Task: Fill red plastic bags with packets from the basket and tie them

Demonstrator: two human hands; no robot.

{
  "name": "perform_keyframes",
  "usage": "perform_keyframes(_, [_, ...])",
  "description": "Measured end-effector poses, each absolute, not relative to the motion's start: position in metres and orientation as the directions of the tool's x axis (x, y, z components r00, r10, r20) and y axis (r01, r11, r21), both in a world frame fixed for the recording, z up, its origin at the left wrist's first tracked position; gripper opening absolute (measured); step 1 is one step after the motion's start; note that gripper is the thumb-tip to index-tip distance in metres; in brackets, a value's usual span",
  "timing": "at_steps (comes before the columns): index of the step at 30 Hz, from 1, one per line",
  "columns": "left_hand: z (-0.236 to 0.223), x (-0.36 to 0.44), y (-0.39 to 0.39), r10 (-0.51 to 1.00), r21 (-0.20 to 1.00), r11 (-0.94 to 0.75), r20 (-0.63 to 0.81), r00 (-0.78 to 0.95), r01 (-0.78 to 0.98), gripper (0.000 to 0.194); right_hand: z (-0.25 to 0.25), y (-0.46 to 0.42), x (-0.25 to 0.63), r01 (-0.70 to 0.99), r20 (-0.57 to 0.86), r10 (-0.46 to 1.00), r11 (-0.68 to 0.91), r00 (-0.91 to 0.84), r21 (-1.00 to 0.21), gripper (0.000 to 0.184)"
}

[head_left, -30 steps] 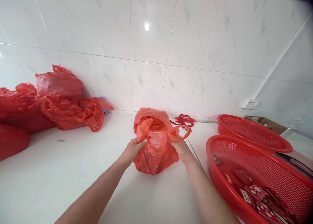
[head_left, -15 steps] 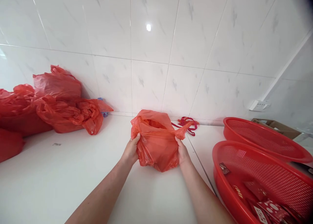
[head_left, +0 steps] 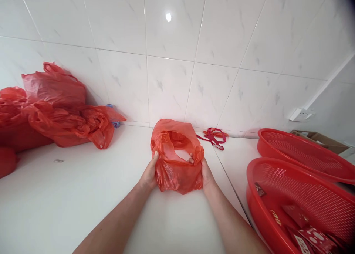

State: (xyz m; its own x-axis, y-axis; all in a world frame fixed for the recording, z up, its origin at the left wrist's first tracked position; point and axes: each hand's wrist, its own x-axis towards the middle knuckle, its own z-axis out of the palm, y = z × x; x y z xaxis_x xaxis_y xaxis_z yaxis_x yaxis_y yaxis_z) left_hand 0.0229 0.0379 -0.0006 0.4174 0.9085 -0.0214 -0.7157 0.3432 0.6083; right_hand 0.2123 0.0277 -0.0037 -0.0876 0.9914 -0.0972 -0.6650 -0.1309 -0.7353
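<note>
A thin red plastic bag (head_left: 179,176) sits on the white table in front of me, its mouth gaping toward me. On its left side my left hand (head_left: 150,173) grips the film, with the thumb along the outside and the other fingers hidden. My right hand (head_left: 207,175) grips the opposite side, and some fingertips show through the opening near the rim. Something pale shows through the mouth, but I cannot tell what it is. Just behind the bag, to the right, a crumpled dark pink strap (head_left: 217,137) lies against the wall.
Several stuffed red plastic bags (head_left: 59,113) are heaped at the left by the tiled wall. To the right stand two red perforated baskets, the nearer one (head_left: 253,202) holding printed packets (head_left: 316,237). A cardboard box (head_left: 330,145) sits behind the farther basket (head_left: 266,150).
The bag's mouth has opened wider, and the loose flap at its right has been folded in. Fingertips of my right hand now show inside the opening. The view has shifted slightly.
</note>
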Motion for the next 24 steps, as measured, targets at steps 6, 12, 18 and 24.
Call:
perform_keyframes(6, [0.008,0.017,0.028,0.812,0.741,0.335,0.087,0.578,-0.582,0.058,-0.003,0.026,0.204,-0.68,-0.203,0.977,-0.193,-0.066,-0.708,0.021])
perform_keyframes(12, [0.013,0.019,0.023,0.865,0.813,0.315,-0.034,0.5,-0.49,0.037,-0.011,0.024,0.204,-0.587,-0.24,0.97,-0.217,-0.04,-0.78,0.027])
perform_keyframes(18, [0.005,0.018,0.028,0.935,0.693,0.327,-0.137,0.328,-0.642,0.029,-0.008,0.019,0.207,-0.718,-0.215,0.963,-0.264,-0.162,-0.644,0.028])
perform_keyframes(24, [0.005,0.022,0.029,0.944,0.675,0.325,-0.192,0.267,-0.662,0.025,0.004,0.014,0.2,-0.772,-0.15,0.969,-0.248,-0.197,-0.586,0.019])
